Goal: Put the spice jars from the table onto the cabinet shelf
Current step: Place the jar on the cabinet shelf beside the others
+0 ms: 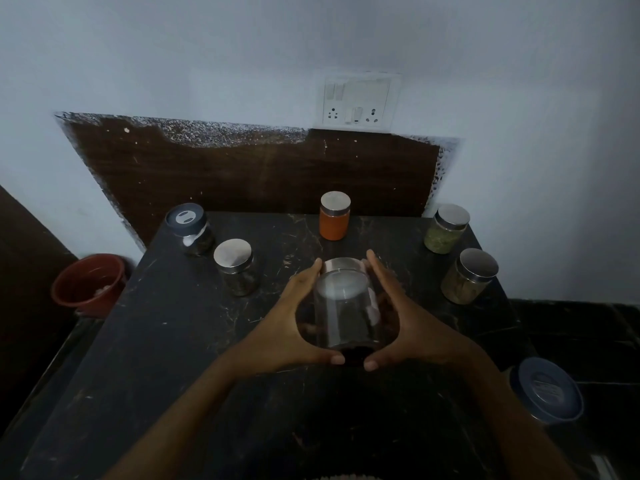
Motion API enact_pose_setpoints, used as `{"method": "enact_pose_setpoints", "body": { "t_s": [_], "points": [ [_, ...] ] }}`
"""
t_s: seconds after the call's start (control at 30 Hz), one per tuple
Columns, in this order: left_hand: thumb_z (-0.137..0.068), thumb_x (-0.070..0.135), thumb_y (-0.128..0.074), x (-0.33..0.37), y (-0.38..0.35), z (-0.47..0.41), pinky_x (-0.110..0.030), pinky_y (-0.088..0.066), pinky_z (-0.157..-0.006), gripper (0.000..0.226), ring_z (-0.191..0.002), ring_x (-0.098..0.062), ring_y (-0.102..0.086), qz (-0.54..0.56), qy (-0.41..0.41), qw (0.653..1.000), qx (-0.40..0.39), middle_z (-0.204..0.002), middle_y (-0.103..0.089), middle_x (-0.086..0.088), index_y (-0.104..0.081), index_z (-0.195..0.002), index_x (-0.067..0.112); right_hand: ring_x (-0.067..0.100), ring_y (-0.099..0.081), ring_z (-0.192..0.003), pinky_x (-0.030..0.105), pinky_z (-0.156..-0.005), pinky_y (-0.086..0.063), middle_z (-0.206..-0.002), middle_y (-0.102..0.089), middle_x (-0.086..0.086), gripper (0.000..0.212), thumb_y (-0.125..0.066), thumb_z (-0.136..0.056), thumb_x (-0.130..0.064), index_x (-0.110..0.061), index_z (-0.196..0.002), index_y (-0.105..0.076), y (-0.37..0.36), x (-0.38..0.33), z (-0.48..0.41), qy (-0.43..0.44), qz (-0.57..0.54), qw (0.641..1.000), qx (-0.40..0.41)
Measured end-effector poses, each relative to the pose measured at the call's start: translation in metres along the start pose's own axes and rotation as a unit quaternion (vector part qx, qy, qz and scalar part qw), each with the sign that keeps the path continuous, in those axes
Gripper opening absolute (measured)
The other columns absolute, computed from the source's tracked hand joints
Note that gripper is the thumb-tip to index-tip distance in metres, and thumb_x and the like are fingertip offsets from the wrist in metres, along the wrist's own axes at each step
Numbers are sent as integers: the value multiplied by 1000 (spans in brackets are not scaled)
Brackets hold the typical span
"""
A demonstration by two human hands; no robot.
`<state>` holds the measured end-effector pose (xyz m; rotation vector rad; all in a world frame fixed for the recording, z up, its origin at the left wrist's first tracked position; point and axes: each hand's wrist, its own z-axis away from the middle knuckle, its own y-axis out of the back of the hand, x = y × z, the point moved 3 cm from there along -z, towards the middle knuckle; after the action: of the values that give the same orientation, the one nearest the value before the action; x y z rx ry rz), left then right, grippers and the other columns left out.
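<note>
Both my hands cup a glass spice jar (343, 306) with a silver lid and dark contents, tilted toward me above the middle of the black table (173, 341). My left hand (294, 317) presses its left side and my right hand (405, 317) its right side, thumbs nearly meeting underneath. Still standing on the table are an orange jar (334, 216) at the back, a blue-lidded jar (190, 230) and a dark jar (237, 268) at the left, and two greenish jars (446, 228) (469, 277) at the right. No cabinet shelf is in view.
A blue-lidded container (547, 391) sits at the table's near right edge. A red bucket (88, 284) stands on the floor to the left. A brown board (259, 168) and a wall socket plate (358, 102) are behind the table.
</note>
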<state>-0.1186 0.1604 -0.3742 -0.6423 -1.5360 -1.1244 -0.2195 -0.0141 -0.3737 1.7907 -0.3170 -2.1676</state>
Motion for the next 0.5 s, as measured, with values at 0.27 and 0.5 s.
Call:
{"method": "enact_pose_setpoints", "body": {
  "t_s": [0.27, 0.5],
  "points": [
    [-53, 38, -82, 1, -7, 2, -12, -34, -104, 123, -141, 0, -13, 24, 15, 999, -28, -151, 5, 25, 7, -137, 52, -8, -25, -129, 12, -95, -34, -143, -10, -34, 123, -87, -46, -40, -73, -125, 0, -1, -3, 0, 0, 13, 1000, -3],
    [-53, 43, -83, 8, -6, -3, -16, -41, -101, 118, -130, 12, -26, -29, -13, 999, 10, -144, -10, 31, -3, -139, 50, -28, -12, -118, 2, -90, -28, -126, 1, -55, 128, -87, -48, -40, -71, -127, 7, 3, -7, -1, 13, 59, 998, 6]
  ]
}}
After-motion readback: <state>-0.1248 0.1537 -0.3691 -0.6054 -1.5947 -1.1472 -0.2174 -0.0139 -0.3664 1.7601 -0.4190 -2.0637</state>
